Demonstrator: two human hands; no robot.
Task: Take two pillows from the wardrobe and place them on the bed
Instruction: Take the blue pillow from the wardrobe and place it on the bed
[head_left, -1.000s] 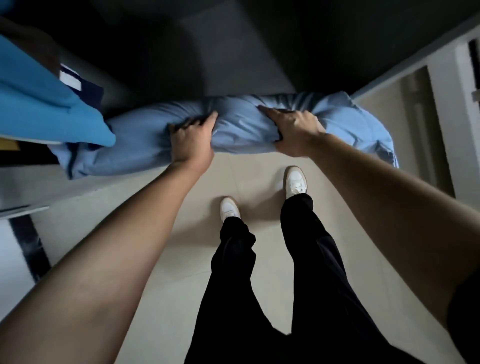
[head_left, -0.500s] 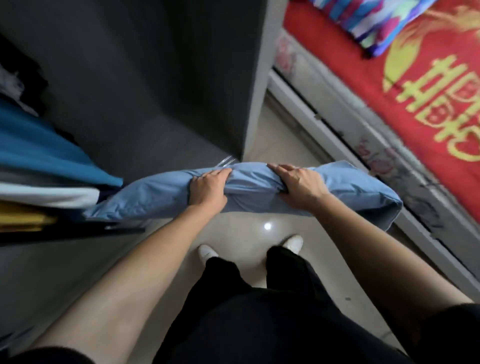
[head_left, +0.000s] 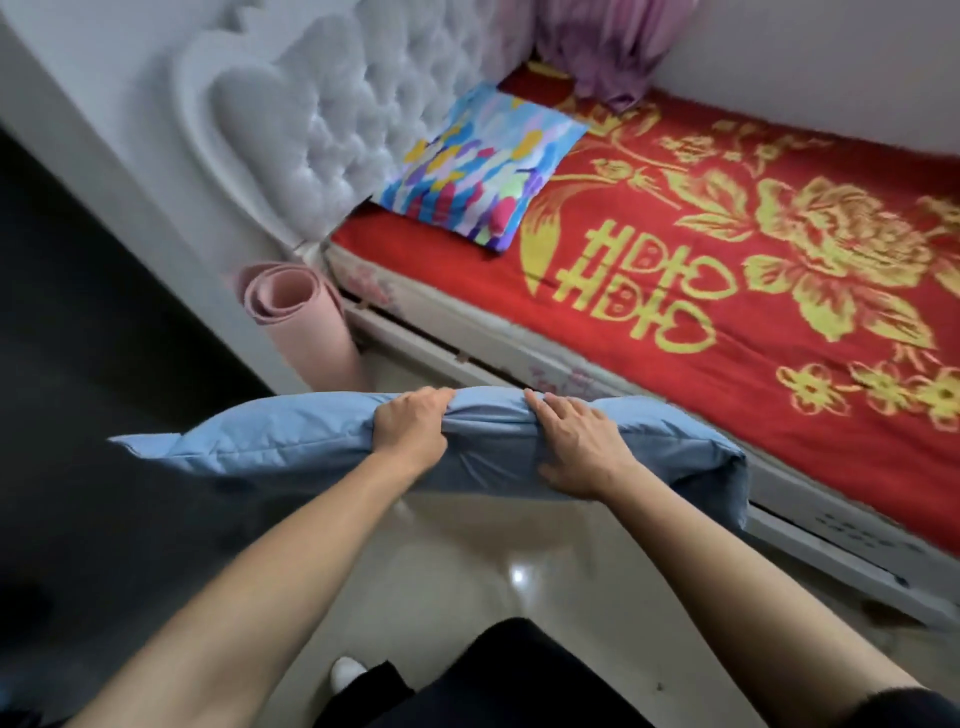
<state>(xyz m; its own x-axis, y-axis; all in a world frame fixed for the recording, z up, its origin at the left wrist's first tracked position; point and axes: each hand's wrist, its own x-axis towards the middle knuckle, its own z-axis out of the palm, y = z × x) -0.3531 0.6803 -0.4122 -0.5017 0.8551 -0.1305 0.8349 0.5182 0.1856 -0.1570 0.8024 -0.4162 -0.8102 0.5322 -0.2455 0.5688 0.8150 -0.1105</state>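
We note that the view has swung from the dark wardrobe interior of a second ago to the bed (head_left: 727, 270), which now fills the upper right of the frame; the wardrobe itself is no longer clearly in view, only a dark mass at left. The blue pillow (head_left: 291, 441) has come out with us and is carried level over the floor, its right end just beside the bed's edge but not yet on it. The left hand (head_left: 413, 428) is closed over the pillow's top fold, and the right hand (head_left: 579, 449) lies pressed on it with fingers curled over the far edge; both grips match those of the earlier frames. We judge the fetch of this pillow done and its placing still to come. A patterned pillow (head_left: 478, 166) already rests at the head of the bed against the headboard (head_left: 332, 114); whether it counts toward the two we cannot tell. The bed surface is a red blanket with gold motifs, flat and open beside that pillow. A rolled pink mat (head_left: 296, 317) stands on the floor between headboard and bed frame. The floor (head_left: 467, 561) is glossy tile, with a light glare near our feet.
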